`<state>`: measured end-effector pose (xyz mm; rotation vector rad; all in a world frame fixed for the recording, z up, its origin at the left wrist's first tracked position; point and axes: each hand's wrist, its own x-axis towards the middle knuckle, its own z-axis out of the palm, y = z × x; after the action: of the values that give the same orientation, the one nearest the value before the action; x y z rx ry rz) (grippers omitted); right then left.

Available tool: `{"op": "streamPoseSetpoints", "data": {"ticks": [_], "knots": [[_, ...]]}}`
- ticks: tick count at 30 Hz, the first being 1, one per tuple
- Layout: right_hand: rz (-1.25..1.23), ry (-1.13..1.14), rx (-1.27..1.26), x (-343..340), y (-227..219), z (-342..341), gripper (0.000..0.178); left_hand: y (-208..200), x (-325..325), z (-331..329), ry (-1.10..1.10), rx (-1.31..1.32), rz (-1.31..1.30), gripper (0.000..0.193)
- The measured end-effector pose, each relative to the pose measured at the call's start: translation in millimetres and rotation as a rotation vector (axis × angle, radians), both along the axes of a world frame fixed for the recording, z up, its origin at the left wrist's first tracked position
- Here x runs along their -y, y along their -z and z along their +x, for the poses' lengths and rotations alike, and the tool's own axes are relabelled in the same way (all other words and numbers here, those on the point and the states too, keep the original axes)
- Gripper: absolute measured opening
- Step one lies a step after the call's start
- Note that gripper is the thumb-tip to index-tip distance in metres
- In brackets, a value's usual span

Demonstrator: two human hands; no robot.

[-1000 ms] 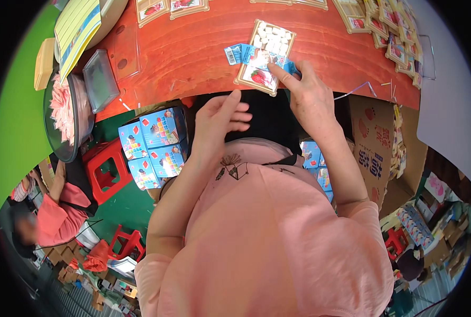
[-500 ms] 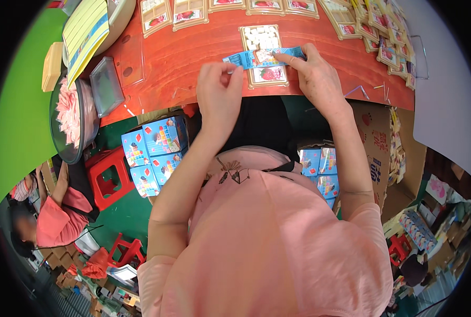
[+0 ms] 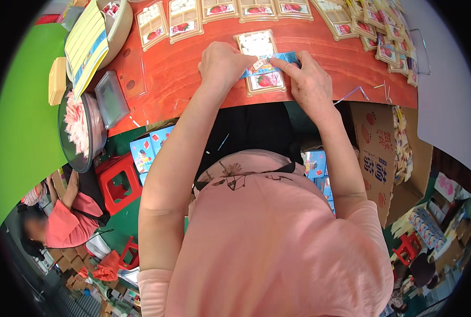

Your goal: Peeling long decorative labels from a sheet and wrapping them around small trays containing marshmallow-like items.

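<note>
A beige tray of white sweets (image 3: 258,59) with a strawberry picture lies on the red-brown table (image 3: 177,74) in front of me. Across it stretches a blue printed paper band (image 3: 269,62). My left hand (image 3: 224,62) pinches the band's left end over the tray. My right hand (image 3: 308,79) presses its fingertips on the band's right end and rests on the tray's right side. Both forearms reach up from my pink shirt.
More filled trays (image 3: 185,18) line the table's far edge, with a heap (image 3: 391,42) at the right. A yellow pad (image 3: 85,45), clear box (image 3: 111,98) and bowl of pink pieces (image 3: 79,129) sit left. Blue cartons (image 3: 148,150), a red stool (image 3: 119,177), a cardboard box (image 3: 380,158) and a seated person (image 3: 61,222) are below.
The tray and blue band have slid nearer the table's middle under my view. My left hand rose from my chest to the tray and took hold of the band's left end.
</note>
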<state>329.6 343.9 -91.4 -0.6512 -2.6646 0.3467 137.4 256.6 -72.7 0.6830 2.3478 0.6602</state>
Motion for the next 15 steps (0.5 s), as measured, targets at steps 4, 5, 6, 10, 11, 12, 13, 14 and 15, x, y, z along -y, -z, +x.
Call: {"op": "streamPoseSetpoints", "data": {"ticks": [4,5,6,10,11,12,13,14,15], "knots": [[-0.002,-0.02,-0.075,-0.1,3.8,-1.2,0.034,20.3,-9.9,8.1,-0.091,0.106,0.23,0.023],[0.007,-0.023,-0.081,0.3,4.2,-1.9,0.033,22.2,-8.8,6.2,-0.09,0.105,0.227,0.023],[0.004,-0.015,-0.077,-1.6,6.2,-0.1,0.033,12.6,-11.6,6.8,-0.044,0.112,0.207,0.023],[-0.01,-0.013,-0.11,-0.5,6.5,0.1,0.033,-6.1,-6.1,-9.1,0.031,0.24,0.197,0.028],[-0.011,-0.009,-0.114,0.1,5.9,0.6,0.033,-8.1,-4.9,-9.7,-0.001,0.28,0.219,0.025],[-0.01,-0.004,-0.119,0.5,5.9,0.6,0.033,-8.7,-4.7,-9.5,0.005,0.276,0.219,0.025],[-0.02,0.013,-0.107,1.2,6.2,0.8,0.034,-9.1,-3.9,-8.6,0.011,0.179,0.207,0.026],[-0.029,0.029,-0.094,1.7,6.3,1.1,0.034,-9.4,-3.4,-7.5,0.017,0.083,0.196,0.027],[-0.027,0.03,-0.099,2.5,5.8,1.6,0.034,-5.2,-0.8,-6.2,0.019,0.079,0.198,0.027]]}}
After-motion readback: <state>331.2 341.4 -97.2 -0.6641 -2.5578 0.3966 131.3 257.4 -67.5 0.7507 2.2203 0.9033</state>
